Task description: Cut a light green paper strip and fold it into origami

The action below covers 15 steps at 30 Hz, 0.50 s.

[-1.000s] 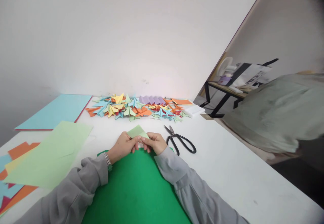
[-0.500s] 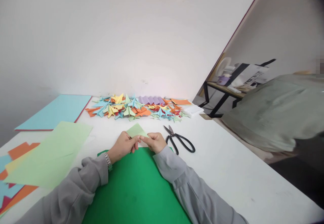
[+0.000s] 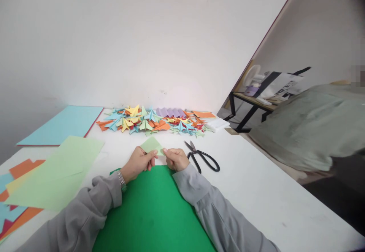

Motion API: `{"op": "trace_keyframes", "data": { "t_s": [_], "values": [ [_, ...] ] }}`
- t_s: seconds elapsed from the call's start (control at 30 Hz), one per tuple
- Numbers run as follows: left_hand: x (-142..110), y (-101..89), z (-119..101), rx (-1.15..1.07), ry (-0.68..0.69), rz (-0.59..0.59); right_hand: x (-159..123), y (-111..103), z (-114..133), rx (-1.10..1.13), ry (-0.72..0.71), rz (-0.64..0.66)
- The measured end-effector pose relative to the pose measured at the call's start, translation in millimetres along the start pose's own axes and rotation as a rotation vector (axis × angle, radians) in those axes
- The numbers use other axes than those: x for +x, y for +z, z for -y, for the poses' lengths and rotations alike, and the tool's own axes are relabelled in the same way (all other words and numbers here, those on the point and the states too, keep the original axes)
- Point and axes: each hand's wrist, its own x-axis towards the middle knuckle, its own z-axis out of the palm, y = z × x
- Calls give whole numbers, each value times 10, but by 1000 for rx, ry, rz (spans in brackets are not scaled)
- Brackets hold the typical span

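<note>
A small folded piece of light green paper (image 3: 151,145) is held just above the white table, at the far edge of a big dark green sheet (image 3: 151,210). My left hand (image 3: 138,162) pinches its left near corner, fingers closed on it. My right hand (image 3: 176,158) pinches its right near edge, fingers curled. Both arms wear grey sleeves, and a metal watch band shows on the left wrist.
Black scissors (image 3: 203,158) lie just right of my right hand. A heap of coloured folded paper shapes (image 3: 154,122) lines the wall. Light green sheets (image 3: 57,172), a light blue sheet (image 3: 64,124) and orange scraps lie left. A person in a pale green top (image 3: 310,126) sits right.
My two hands have drawn slightly apart along the folded green paper, and the paper now sits a little flatter and further left. Nothing else has moved.
</note>
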Motion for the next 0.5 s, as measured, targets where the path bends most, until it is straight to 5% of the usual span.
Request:
{"op": "trace_keyframes", "data": {
  "t_s": [0.27, 0.37, 0.5],
  "values": [
    [4, -37, 20, 16, -14, -21, 3, 4, 63, 232, 41, -75],
    [19, -25, 28, 16, -4, -11, -16, 9, 67, 23, 37, -97],
    [38, -12, 57, 52, 35, 46, -51, 38, 73, -207, 11, 38]
  ]
}}
